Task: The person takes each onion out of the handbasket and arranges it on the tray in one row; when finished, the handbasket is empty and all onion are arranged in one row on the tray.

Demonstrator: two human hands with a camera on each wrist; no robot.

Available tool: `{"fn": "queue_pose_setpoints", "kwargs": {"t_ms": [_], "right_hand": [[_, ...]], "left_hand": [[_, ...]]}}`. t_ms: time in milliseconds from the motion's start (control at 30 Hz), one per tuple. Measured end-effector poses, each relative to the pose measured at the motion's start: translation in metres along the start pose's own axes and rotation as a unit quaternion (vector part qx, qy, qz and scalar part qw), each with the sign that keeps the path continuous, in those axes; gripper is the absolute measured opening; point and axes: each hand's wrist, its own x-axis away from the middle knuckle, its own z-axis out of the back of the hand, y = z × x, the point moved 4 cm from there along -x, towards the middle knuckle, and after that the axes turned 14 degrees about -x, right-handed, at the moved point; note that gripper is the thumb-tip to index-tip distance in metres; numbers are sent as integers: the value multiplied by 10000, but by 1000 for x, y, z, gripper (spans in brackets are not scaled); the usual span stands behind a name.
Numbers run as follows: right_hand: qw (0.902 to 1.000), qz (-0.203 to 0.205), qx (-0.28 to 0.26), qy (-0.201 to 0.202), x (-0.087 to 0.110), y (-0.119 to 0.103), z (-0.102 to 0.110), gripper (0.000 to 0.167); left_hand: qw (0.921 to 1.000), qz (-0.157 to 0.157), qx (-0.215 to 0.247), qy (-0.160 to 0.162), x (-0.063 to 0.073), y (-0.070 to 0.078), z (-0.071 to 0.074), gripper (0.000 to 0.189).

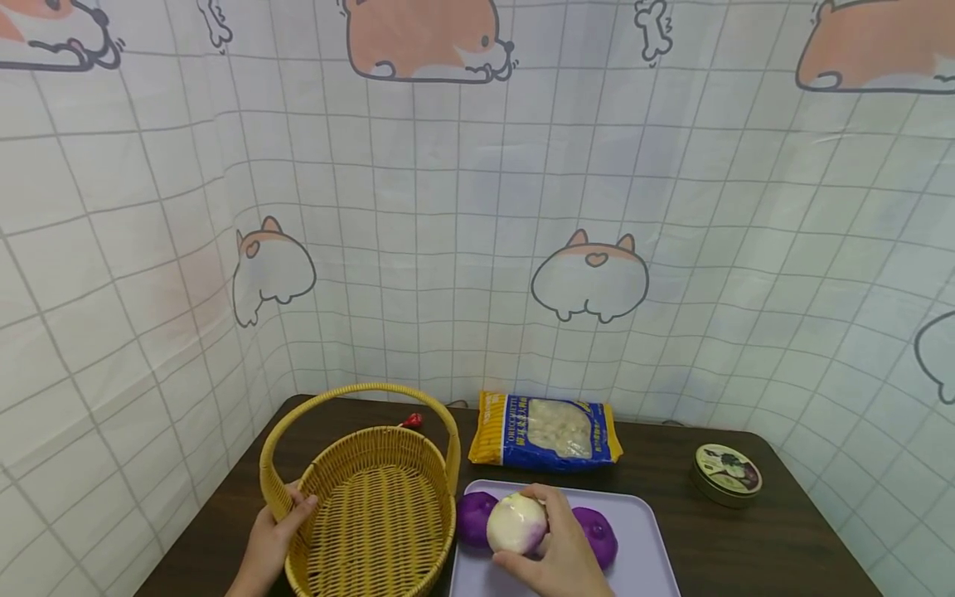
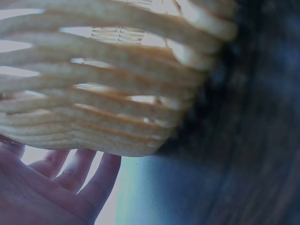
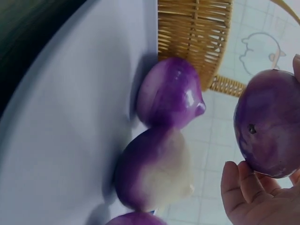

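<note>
In the head view my right hand [image 1: 561, 547] holds a glossy purple-and-white onion [image 1: 516, 524] above a pale lilac tray [image 1: 634, 531], its white side up. From the right wrist view, the purple underside of this onion [image 3: 269, 124] shows a small dark scar. Purple onions [image 1: 476, 519] [image 1: 597, 537] lie on the tray, and one with a white top [image 3: 157, 171] sits between them. My left hand [image 1: 274, 535] grips the left side of a yellow wicker basket [image 1: 373, 531], thumb over the rim near the handle. Its fingers [image 2: 101, 180] lie along the outer weave.
A blue-and-yellow pasta bag [image 1: 548, 431] lies behind the tray. At the right stands a round tin [image 1: 727, 474]. Something small and red [image 1: 412, 421] shows behind the basket. The basket's handle arches high. A cartoon-printed grid curtain [image 1: 448, 249] surrounds the dark table [image 1: 783, 539].
</note>
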Motion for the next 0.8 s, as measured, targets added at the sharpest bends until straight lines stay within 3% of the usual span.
{"fn": "queue_pose_setpoints", "kwargs": {"t_ms": [200, 367, 567, 667, 800], "right_hand": [[9988, 185, 274, 354, 6, 3, 11, 76], [9946, 694, 410, 654, 8, 2, 27, 77], [9830, 1340, 728, 1019, 6, 3, 48, 76], [9792, 1416, 872, 1163, 5, 4, 59, 77], [9801, 1157, 936, 1312, 5, 7, 74, 77]], "left_hand": [[10000, 25, 3, -19, 0, 0, 0, 39], [10000, -11, -38, -2, -1, 0, 0, 39], [9999, 80, 68, -44, -2, -1, 0, 37], [9999, 116, 68, -43, -2, -3, 0, 35], [9999, 90, 78, -12, -1, -3, 0, 35]]}}
